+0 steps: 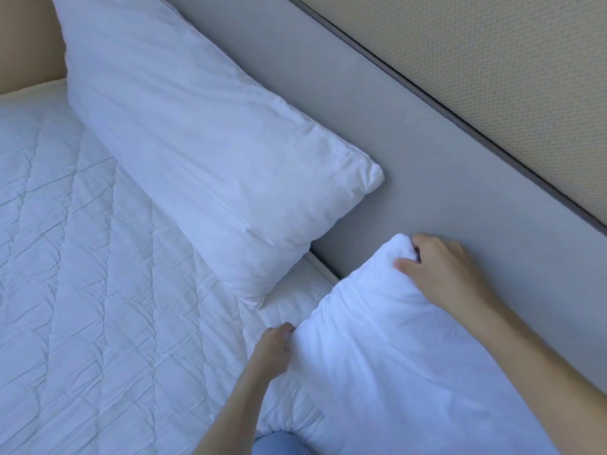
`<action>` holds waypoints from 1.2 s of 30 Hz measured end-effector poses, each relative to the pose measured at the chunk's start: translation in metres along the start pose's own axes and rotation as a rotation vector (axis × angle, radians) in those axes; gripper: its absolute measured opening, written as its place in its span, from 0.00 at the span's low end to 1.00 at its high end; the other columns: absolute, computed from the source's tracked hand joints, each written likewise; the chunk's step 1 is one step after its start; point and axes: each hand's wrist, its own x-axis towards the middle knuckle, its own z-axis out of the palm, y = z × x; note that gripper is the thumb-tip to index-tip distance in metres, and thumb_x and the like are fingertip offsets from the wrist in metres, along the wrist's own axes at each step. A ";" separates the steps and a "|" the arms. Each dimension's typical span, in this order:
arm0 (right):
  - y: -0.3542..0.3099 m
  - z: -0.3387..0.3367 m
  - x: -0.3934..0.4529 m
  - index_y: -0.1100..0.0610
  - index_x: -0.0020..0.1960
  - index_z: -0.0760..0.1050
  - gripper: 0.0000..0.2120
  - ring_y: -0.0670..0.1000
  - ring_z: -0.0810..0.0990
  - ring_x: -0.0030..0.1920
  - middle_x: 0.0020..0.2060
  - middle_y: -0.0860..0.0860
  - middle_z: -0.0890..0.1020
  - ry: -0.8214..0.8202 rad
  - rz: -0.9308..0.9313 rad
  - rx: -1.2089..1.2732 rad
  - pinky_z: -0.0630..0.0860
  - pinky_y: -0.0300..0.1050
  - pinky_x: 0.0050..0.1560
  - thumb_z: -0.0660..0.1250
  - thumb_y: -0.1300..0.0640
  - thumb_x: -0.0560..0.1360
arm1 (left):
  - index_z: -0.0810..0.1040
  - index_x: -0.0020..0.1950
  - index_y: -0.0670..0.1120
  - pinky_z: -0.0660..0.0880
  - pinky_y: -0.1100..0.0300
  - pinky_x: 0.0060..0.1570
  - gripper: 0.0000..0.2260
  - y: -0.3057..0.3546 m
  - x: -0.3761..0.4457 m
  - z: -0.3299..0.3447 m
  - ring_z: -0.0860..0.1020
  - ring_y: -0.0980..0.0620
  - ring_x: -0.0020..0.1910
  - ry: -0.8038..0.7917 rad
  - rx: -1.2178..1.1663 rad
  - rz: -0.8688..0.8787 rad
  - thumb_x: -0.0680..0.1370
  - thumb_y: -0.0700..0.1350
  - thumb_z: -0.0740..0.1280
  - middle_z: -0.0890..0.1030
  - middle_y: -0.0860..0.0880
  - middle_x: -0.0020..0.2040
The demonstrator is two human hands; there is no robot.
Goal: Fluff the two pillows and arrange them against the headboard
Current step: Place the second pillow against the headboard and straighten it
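Two white pillows are on the bed. The far pillow (197,142) leans upright against the grey headboard (427,178). The near pillow (394,362) also leans on the headboard, at the lower right. My right hand (443,270) grips its top corner, against the headboard. My left hand (274,348) pinches its lower left edge, down at the mattress. A gap of bare headboard and mattress separates the two pillows.
A white quilted mattress cover (82,290) fills the left. A beige textured wall (492,60) rises above the headboard's dark top edge. A beige side panel (29,44) stands at the far left. A blue-clad knee (279,443) shows at the bottom.
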 end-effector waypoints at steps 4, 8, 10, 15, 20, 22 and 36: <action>0.002 -0.009 0.000 0.58 0.32 0.65 0.18 0.62 0.72 0.32 0.25 0.52 0.71 0.229 0.000 0.113 0.68 0.49 0.31 0.71 0.57 0.74 | 0.77 0.42 0.41 0.79 0.53 0.32 0.15 -0.002 0.000 0.000 0.75 0.44 0.28 0.060 -0.193 -0.095 0.73 0.27 0.54 0.76 0.44 0.35; -0.003 -0.044 0.001 0.62 0.36 0.74 0.11 0.62 0.75 0.31 0.28 0.56 0.76 0.488 -0.072 0.199 0.74 0.52 0.35 0.74 0.59 0.72 | 0.72 0.42 0.41 0.76 0.63 0.23 0.10 0.005 -0.001 -0.004 0.75 0.48 0.25 0.139 -0.351 -0.145 0.80 0.30 0.60 0.77 0.43 0.34; -0.003 -0.052 0.001 0.63 0.37 0.74 0.11 0.63 0.74 0.31 0.28 0.57 0.76 0.539 -0.102 0.198 0.74 0.53 0.36 0.74 0.60 0.72 | 0.70 0.40 0.42 0.76 0.60 0.24 0.10 0.009 0.004 -0.009 0.74 0.46 0.27 0.186 -0.399 -0.157 0.81 0.32 0.61 0.77 0.41 0.34; -0.010 -0.056 0.006 0.65 0.36 0.74 0.12 0.62 0.72 0.31 0.29 0.57 0.76 0.596 -0.161 0.178 0.72 0.52 0.34 0.75 0.60 0.71 | 0.72 0.42 0.38 0.84 0.42 0.35 0.04 0.009 0.020 -0.021 0.78 0.43 0.28 0.252 -0.353 -0.192 0.77 0.34 0.62 0.82 0.34 0.41; -0.026 -0.049 0.015 0.63 0.34 0.72 0.14 0.59 0.70 0.31 0.29 0.54 0.74 0.592 -0.249 0.139 0.68 0.51 0.32 0.75 0.61 0.70 | 0.72 0.43 0.41 0.84 0.41 0.38 0.03 -0.003 0.022 -0.024 0.81 0.40 0.29 0.268 -0.272 -0.199 0.75 0.35 0.61 0.83 0.38 0.38; -0.031 -0.044 0.023 0.62 0.34 0.70 0.15 0.60 0.70 0.31 0.29 0.54 0.73 0.577 -0.250 0.117 0.70 0.52 0.31 0.75 0.61 0.70 | 0.75 0.47 0.40 0.84 0.42 0.39 0.04 -0.007 0.021 -0.025 0.84 0.38 0.31 0.266 -0.238 -0.186 0.76 0.35 0.61 0.82 0.39 0.38; 0.079 -0.118 -0.063 0.45 0.39 0.79 0.06 0.56 0.85 0.37 0.34 0.48 0.84 0.486 0.168 0.453 0.79 0.54 0.37 0.65 0.46 0.72 | 0.74 0.66 0.45 0.70 0.55 0.42 0.12 0.121 -0.059 -0.035 0.79 0.46 0.52 0.461 -0.064 0.184 0.83 0.40 0.59 0.81 0.47 0.55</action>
